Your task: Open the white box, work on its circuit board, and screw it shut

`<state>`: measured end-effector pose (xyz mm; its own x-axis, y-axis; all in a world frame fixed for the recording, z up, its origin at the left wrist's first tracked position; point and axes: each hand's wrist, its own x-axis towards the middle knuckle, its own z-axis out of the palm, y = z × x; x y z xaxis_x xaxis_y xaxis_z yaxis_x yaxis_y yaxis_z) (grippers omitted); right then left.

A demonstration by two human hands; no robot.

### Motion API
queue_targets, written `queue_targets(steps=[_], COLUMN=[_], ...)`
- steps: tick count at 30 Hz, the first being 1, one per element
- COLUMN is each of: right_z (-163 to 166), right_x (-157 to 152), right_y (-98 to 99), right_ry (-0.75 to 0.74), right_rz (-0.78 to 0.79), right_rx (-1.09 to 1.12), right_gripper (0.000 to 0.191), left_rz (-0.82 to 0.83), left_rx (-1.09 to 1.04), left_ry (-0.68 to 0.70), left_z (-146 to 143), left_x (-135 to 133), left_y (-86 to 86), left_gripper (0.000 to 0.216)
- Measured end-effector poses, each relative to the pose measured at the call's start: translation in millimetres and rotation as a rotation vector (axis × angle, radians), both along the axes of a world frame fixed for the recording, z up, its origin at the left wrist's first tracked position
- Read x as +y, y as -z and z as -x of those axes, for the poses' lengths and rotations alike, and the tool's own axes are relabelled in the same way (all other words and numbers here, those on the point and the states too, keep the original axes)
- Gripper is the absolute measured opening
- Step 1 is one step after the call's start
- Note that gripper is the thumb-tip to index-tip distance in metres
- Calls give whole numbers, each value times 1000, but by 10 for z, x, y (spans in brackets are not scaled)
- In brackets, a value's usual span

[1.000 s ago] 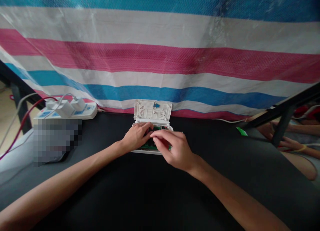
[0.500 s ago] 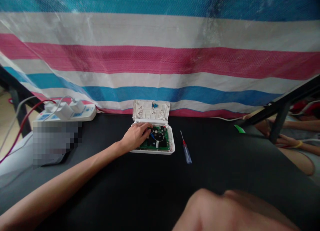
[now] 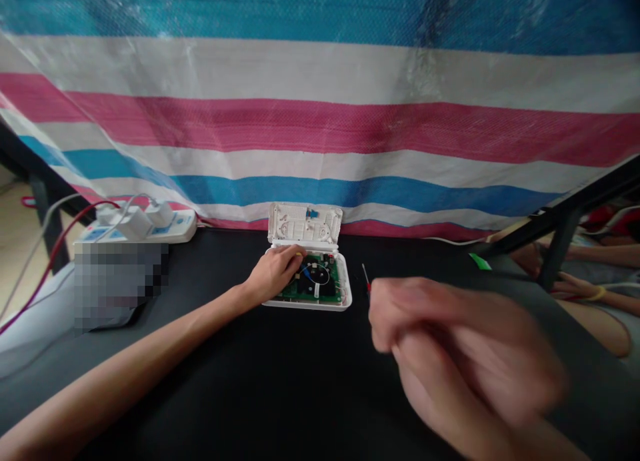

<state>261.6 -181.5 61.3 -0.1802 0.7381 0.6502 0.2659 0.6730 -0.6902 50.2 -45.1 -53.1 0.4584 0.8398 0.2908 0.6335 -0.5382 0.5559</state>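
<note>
I can't tell either hand's grip: my blurred, curled right hand [image 3: 455, 354] is near right; my left hand [image 3: 274, 272] covers the left of an open, white plastic case [image 3: 344, 280].

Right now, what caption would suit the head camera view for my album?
Left hand at an opened white case with a green circuit board, blurred right hand partly hiding a screwdriver.

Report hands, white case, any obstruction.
Left hand over open white case. Right hand blurred, hiding part of screwdriver. Circuit board exposed, partly covered by left hand.
</note>
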Motion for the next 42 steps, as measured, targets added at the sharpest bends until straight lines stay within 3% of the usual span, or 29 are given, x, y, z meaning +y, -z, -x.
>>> queue_targets(steps=[1, 2, 6, 8, 12, 16, 19, 25, 31, 42], right_z=[67, 118, 151, 104, 20, -13, -18, 15, 68, 73], right_x=[178, 351, 884, 1037, 1178, 1213, 1234, 1253, 1252, 1292], right_y=[0, 16, 207, 336, 512, 556, 601, 755, 790, 814], right_ry=[77, 61, 66, 115, 25, -84, -111, -107, -117, -97], right_rz=[-65, -72, 177, 211, 260, 276, 282, 259, 266, 233], right_rx=[56, 33, -438, -665, -869, -907, -948, -994, -988, -954], right_gripper=[34, 32, 25, 28, 39, 53, 62, 67, 67, 47], left_rz=[1, -1, -43, -55, -11, -16, 5, -51, -73, -94], left_rx=[-37, -72, -96, -43, 100, 366, 469, 486, 526, 499], left_ry=[-5, -8, 5, 37, 119, 203, 223, 260, 229, 228], left_z=[1, 5, 68, 136, 296, 390, 399, 371, 341, 338], left_x=[-5, -9, -5, 10, 39, 44, 26, -36, -63, -44], left_y=[-4, -11, -86, -158, -307, -350, -331, -293, -280, -260], left_gripper=[26, 26, 23, 24, 41, 84, 97, 101, 104, 102])
